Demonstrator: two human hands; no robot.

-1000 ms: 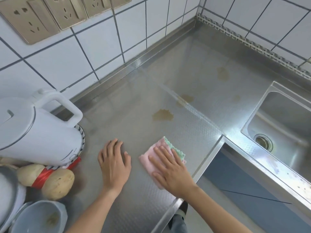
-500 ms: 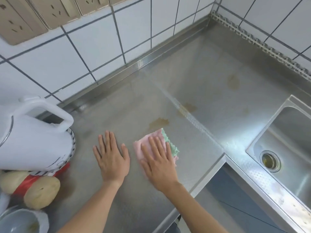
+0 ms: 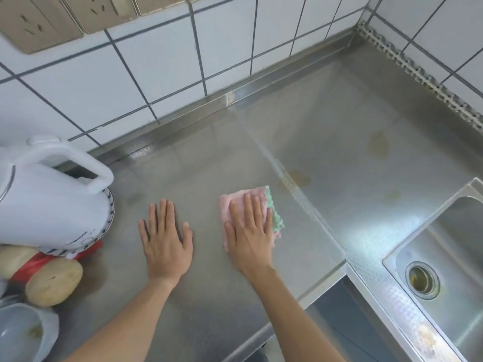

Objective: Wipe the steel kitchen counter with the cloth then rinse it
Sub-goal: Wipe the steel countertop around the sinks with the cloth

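While the right hand presses flat, fingers spread, the cloth lies lengthwise toward the wall.

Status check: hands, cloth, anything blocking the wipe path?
Right hand flat on pink-green cloth. Left hand flat on bare counter. Brown stains ahead, unwiped. Kettle far left, path clear.

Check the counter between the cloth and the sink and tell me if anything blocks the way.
Nothing visible does. The right hand presses the cloth flat; between it and the sink lies only bare steel counter with brownish stains. The white kettle stands on the opposite side.
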